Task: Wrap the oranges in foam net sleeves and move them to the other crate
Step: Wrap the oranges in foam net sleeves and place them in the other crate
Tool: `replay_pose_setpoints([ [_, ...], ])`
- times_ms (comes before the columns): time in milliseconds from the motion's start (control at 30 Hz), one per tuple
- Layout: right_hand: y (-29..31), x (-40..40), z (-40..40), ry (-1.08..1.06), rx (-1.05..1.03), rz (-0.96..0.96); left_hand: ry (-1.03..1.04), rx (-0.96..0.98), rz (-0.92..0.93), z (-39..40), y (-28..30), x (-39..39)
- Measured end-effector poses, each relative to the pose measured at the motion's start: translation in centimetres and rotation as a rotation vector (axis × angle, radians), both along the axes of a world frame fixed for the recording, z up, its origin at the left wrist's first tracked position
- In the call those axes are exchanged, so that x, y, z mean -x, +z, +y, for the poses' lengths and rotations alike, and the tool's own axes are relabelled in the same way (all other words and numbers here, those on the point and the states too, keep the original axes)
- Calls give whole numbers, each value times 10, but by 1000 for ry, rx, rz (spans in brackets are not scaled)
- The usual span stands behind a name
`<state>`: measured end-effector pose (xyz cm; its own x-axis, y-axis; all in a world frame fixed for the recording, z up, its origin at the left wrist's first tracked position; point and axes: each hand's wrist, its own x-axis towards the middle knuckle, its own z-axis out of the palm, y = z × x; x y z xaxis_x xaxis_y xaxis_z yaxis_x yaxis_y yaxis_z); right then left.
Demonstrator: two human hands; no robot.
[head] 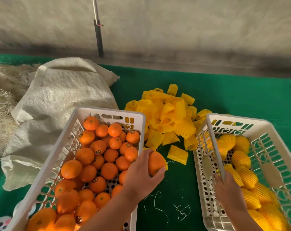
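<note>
Fingers of the left hand (pixel 142 170) curl round a bare round orange (pixel 155 163), holding it just above the right rim of the white perforated plastic crate of unwrapped oranges (pixel 71 135). The right hand (pixel 228 189) grips the near left rim of the second white plastic crate (pixel 214 147), fingers wrapped over its edge; sleeved oranges (pixel 241 159) lie inside. Between the crates, loose yellow foam net sleeves (pixel 171 117) are heaped on the green cloth (pixel 241 94). A pale woven sack (pixel 58 100) lies to the left.
</note>
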<state>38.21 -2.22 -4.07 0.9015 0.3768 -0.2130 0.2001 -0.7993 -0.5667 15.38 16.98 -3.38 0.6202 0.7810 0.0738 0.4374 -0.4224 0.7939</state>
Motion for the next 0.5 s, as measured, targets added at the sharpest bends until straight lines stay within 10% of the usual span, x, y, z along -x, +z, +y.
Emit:
replay_pose_setpoints([
  [500, -2, 1, 4, -26, 188, -82, -242, -283, 234, 3, -12, -8],
])
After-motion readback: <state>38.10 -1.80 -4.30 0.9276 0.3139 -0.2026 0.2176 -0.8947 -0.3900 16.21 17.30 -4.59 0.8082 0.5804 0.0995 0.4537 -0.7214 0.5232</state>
